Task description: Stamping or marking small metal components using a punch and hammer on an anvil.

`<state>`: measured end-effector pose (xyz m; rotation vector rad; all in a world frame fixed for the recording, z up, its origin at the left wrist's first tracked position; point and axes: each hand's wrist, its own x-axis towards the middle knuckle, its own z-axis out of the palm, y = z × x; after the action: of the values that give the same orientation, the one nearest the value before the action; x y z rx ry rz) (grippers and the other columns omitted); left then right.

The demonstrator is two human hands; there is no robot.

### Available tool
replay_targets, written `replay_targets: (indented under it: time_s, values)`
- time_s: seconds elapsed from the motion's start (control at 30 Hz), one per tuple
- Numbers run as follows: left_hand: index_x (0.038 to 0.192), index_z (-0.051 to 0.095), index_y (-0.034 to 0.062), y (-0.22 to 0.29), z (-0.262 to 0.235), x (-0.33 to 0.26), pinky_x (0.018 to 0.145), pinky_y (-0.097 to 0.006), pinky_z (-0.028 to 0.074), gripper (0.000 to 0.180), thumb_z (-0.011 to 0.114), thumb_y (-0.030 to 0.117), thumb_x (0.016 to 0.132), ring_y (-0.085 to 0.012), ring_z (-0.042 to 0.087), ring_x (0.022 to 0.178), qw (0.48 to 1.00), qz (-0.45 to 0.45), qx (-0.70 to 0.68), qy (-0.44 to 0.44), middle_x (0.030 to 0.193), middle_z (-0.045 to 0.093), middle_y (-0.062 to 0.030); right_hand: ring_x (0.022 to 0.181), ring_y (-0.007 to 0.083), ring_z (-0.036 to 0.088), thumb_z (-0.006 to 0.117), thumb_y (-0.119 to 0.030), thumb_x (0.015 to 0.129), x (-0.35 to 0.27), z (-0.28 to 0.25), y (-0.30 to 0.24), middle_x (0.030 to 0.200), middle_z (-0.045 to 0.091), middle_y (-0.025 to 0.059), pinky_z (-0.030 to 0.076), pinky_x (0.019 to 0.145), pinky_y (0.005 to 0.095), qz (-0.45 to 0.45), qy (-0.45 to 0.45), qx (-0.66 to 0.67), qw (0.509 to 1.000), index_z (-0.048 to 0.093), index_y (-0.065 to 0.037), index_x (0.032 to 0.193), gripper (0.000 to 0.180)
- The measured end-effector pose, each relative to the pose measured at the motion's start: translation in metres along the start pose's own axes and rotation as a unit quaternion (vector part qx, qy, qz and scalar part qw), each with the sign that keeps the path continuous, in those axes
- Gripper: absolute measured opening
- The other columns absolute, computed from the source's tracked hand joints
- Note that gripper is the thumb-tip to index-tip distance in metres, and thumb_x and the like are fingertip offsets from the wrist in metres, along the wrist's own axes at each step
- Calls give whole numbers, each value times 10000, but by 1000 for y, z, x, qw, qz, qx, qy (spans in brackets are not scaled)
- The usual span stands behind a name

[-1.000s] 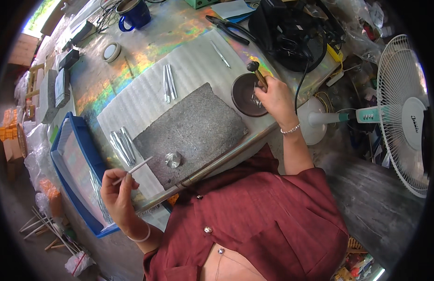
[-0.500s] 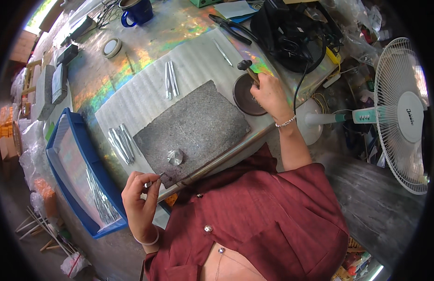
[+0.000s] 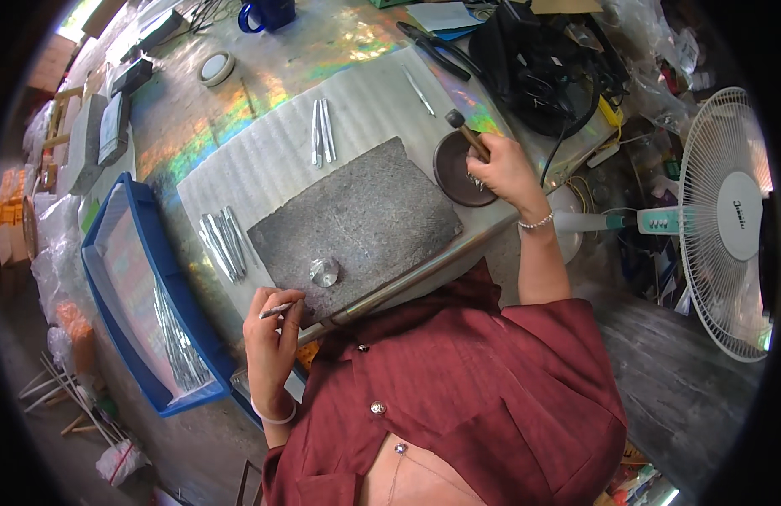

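Observation:
My left hand (image 3: 271,337) is closed at the near left corner of a grey stone slab (image 3: 369,207), with a short thin silver stick (image 3: 277,309) pinched between its fingers. In my right hand (image 3: 507,173) is a hammer (image 3: 469,135), its small dark head pointing up and away. That hand hangs over a round brown dish (image 3: 451,160), and small shiny bits show at its fingertips, too small to name. A round shiny metal piece (image 3: 324,271) rests on the slab near my left hand.
Silver sticks lie in a bundle (image 3: 224,244) left of the slab, more beyond it (image 3: 323,131), on a white foam sheet (image 3: 255,152). A blue tray (image 3: 158,261) holds several more. Pliers (image 3: 437,52), a black bag (image 3: 525,76) and a fan (image 3: 728,223) stand right.
The view has shifted slightly. My right hand has turned at the dish, swinging the hammer head, and small shiny bits now show at its fingertips. The stick stays in my left hand.

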<state>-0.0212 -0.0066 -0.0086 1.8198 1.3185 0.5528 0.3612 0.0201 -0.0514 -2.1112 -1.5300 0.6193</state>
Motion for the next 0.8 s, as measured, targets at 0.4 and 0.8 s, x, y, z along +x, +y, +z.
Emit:
replay_targets:
  time_s: [0.4, 0.8]
  values:
    - [1026, 586, -28, 9, 6, -7, 658, -219, 463, 136, 549, 46, 918, -107, 584, 718, 960, -68, -266, 60, 908, 646, -89, 431, 28, 409, 621, 8, 804, -30, -3, -35, 705, 569, 32, 304, 361, 167, 49, -126, 583, 802, 568, -16, 833, 65]
    - [1001, 585, -22, 1, 30, 8, 599, -253, 525, 166, 549, 125, 934, -148, 613, 690, 732, -103, -673, -25, 928, 626, -132, 472, 27, 480, 640, 28, 805, -75, 21, -128, 678, 569, 14, 352, 406, 178, 92, -349, 538, 762, 606, -4, 901, 107]
